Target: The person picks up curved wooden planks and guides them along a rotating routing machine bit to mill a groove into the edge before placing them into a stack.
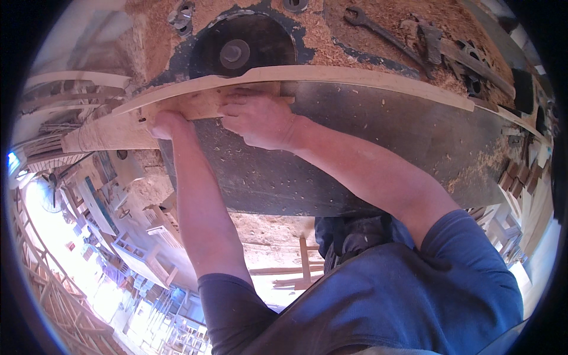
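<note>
Dark metal worktop [355, 148] of a woodworking machine fills the middle of the view, dusted w/ chips. Beyond the hands sits the round cutter opening [242, 50], a hub in its centre, ringed by heaped sawdust [367, 35]. Far right of both hands and past the wood lies a spanner [378, 29]; other metal bits next to it are too buried to name.

Long curved wood strip [367, 77] runs across the worktop from left to right, its inner edge passing just in front of the cutter opening. Under the hands a shorter, flatter wood piece [195, 106] lies against it; can't tell if it's a template or a 2nd workpiece.

Right hand [257, 118]: fingers curled, knuckles up, pressing down on the wood right in front of the cutter. Grip is a press-and-hold more than a full wrap. Left hand [165, 124]: clenched at the flat piece's left end, thumb side hidden, so exact hold can't be read.

Judgement: step in hand looks like edge-shaping, i.e. the strip held to the cutter. Next move prob. calls for steady downward + inward pressure while sliding the wood along, and fingers kept on the near side of the strip, since the right hand is v. close to the opening.
</note>
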